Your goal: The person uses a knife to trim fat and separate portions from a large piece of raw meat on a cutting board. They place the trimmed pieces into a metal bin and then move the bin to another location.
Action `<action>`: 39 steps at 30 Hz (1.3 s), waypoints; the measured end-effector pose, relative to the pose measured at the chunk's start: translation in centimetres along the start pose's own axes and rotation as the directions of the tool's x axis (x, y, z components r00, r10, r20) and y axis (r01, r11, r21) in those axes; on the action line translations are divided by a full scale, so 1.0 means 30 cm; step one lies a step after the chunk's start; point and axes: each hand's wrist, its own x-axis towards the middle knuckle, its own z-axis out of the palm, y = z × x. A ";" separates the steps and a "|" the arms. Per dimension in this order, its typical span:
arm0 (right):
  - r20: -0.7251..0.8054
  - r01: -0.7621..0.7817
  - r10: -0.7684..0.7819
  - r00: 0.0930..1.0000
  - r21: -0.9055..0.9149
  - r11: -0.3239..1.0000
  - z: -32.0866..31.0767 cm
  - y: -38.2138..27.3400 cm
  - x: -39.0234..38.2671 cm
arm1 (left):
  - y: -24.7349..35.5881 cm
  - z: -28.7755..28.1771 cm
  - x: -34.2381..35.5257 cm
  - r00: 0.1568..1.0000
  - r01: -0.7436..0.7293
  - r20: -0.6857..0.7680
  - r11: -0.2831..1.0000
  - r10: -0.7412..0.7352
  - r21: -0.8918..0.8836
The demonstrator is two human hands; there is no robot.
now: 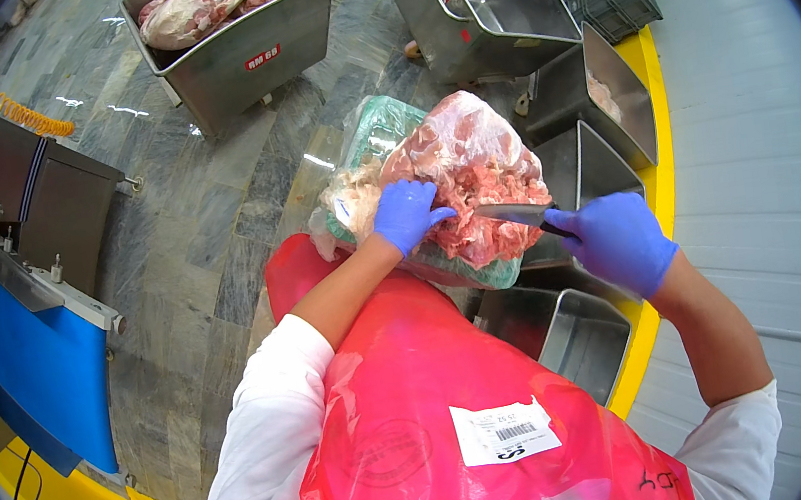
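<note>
A large piece of raw meat point(462, 137) lies on a green, plastic-wrapped crate point(383, 122) in front of me. Its near side is cut into loose, ragged pink pieces. My left hand point(405, 215), in a blue glove, grips the meat's left side with fingers curled and thumb toward the cut area. A knife point(513, 214) is in my right hand point(617, 241), also gloved, its fingers wrapped around the dark handle. The blade lies level over the cut meat, its tip pointing left toward my left thumb. Pale fatty trimmings point(350, 199) sit left of the meat.
A steel bin point(263, 67) of large meat pieces stands at the far left; another steel bin point(488, 64) stands far right. Several steel containers point(587, 342) line the yellow rail point(658, 188) on the right. A blue conveyor belt point(32, 340) is at the left.
</note>
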 end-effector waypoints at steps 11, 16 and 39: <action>0.086 0.016 -0.017 0.996 0.011 1.000 -0.077 -0.015 -0.019 | 0.008 -0.030 0.133 0.946 0.143 0.297 0.990 -0.131 -0.017; 0.176 -0.014 0.025 0.984 -0.061 0.998 -0.086 -0.119 -0.014 | -0.010 -0.004 0.097 0.951 0.188 0.259 0.981 -0.168 -0.054; 0.008 -0.269 0.269 0.963 0.089 0.959 0.200 -0.236 -0.150 | -0.065 -0.052 0.315 0.921 0.279 0.333 0.941 -0.204 -0.193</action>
